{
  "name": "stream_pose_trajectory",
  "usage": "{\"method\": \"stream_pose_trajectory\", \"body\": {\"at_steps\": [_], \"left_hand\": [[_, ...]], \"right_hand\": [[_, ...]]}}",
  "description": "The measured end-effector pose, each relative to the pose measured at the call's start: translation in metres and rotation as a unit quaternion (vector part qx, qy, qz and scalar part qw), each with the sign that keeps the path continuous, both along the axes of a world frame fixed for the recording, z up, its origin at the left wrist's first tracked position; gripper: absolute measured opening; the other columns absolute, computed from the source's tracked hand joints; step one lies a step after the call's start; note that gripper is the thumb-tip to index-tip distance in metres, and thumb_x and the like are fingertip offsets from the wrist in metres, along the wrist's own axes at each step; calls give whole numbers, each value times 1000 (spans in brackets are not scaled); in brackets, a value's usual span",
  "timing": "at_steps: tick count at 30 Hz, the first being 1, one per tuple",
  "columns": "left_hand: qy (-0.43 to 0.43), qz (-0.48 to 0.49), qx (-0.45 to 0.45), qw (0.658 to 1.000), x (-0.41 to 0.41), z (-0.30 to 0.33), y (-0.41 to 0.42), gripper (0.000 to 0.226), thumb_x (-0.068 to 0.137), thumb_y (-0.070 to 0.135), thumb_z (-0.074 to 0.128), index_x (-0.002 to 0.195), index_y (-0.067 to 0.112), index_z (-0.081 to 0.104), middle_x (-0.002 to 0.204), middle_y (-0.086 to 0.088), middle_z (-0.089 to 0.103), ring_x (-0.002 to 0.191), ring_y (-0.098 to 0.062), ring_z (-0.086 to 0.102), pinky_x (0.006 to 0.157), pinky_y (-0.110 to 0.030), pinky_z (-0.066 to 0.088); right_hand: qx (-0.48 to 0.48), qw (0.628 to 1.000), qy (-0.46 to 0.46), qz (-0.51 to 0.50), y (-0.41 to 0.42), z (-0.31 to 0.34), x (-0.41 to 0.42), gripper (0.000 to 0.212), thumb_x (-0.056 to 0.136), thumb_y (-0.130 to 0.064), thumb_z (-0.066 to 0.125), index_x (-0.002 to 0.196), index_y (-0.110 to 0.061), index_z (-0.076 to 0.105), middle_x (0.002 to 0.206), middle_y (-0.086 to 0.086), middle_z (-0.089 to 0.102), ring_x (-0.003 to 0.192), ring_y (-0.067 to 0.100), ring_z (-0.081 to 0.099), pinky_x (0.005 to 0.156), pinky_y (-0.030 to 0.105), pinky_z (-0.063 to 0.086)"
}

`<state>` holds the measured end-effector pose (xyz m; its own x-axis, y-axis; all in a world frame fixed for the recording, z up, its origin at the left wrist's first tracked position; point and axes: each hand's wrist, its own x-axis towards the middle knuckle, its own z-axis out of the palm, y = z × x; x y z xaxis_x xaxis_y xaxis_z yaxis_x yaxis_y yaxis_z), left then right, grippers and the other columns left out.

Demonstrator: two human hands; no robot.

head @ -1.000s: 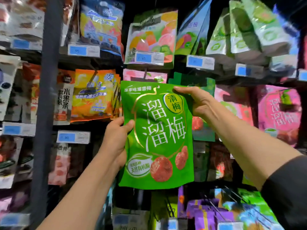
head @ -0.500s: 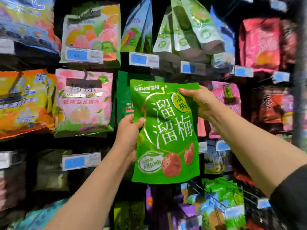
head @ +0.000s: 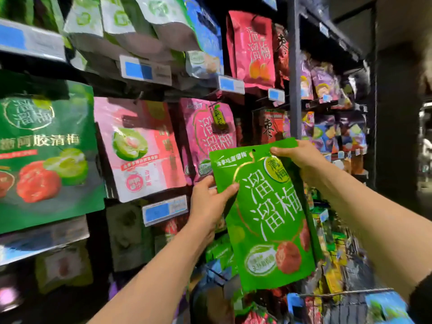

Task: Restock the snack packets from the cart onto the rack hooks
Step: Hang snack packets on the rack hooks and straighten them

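A bright green snack packet (head: 264,213) with white lettering and red plums is held up in front of the rack, tilted with its top to the left. My left hand (head: 208,202) grips its left edge, thumb on the front. My right hand (head: 301,157) pinches its top right corner, beside the small hang hole. Behind the packet hang a pink packet (head: 208,134) and a pink-and-white packet (head: 138,148) on rack hooks.
A large dark green packet (head: 46,148) hangs at the left. Red packets (head: 252,47) and pale green pouches (head: 131,24) fill the upper row. Blue price tags (head: 163,209) front the hooks. A dark upright post (head: 295,66) divides the rack. Green and purple packets lie low at the right.
The view has swung to the right along the rack. The green packet, still held by both hands, now sits lower and further right in view, in front of the pink packets.
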<state>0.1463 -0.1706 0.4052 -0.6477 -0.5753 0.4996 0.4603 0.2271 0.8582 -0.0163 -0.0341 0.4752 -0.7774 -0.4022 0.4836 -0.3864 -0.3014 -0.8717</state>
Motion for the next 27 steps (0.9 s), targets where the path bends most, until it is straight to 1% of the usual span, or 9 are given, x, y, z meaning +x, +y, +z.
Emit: {"method": "stream_pose_trajectory", "body": {"at_steps": [6,10,12,15,19,21,22,24,27], "left_hand": [[43,74,-80,993,-108,12,-1,30,53,35,75,82,29,72,92,-6,75,88,-29,70,83,-53,55],[76,98,-124,984,-167,41,3,22,59,22,71,80,28,67,84,0,72,83,-22,68,83,-50,55],[93,94,-118,984,-194,55,2,20,59,22,73,77,26,67,83,-3,72,83,-26,68,82,-54,54],[103,91,-113,984,-233,75,-5,29,52,30,76,79,20,69,92,-15,73,89,-37,69,81,-58,54],[92,142,-197,966,-259,107,-4,29,61,25,74,86,23,61,94,-5,73,89,-25,70,83,-50,55],[75,250,-307,915,-267,123,-8,44,69,25,77,103,22,49,102,-2,70,93,-23,67,85,-44,52],[55,324,-381,864,-269,132,-9,52,74,25,75,116,20,45,113,-3,66,102,-24,64,89,-41,49],[32,410,-534,738,-274,153,-16,61,82,20,68,136,15,41,140,-4,49,125,-24,49,100,-38,40],[-10,403,-730,552,-286,188,-28,57,88,9,54,143,8,39,156,-11,26,146,-27,19,118,-40,17]], "right_hand": [[-27,999,-23,28,8,-6,-87,7,82,-6,70,78,-10,66,60,-1,70,51,12,65,62,28,54],[-49,989,-85,109,27,1,-145,14,79,-24,72,80,-13,63,55,-1,62,41,8,55,38,14,39],[-36,986,-95,129,27,4,-172,27,68,-33,78,86,-16,67,63,1,60,45,8,53,39,16,37],[-91,983,-83,133,18,17,-207,12,89,-18,61,97,-12,66,72,0,73,59,10,67,59,26,56],[-136,982,-80,105,0,47,-236,17,94,-2,52,83,-10,62,53,-1,68,44,9,63,45,22,53],[-130,984,-88,79,-10,58,-252,19,93,0,52,80,-11,61,48,-2,65,39,8,61,40,21,51],[-123,985,-93,71,-14,63,-260,19,93,0,53,78,-10,60,46,-2,64,38,8,60,37,20,49],[-116,985,-111,57,-22,72,-274,19,92,0,56,75,-10,59,43,-2,61,35,8,58,33,20,46],[-108,986,-117,41,-32,86,-288,17,88,0,62,74,-8,59,42,-3,61,32,8,56,31,20,44]]}}
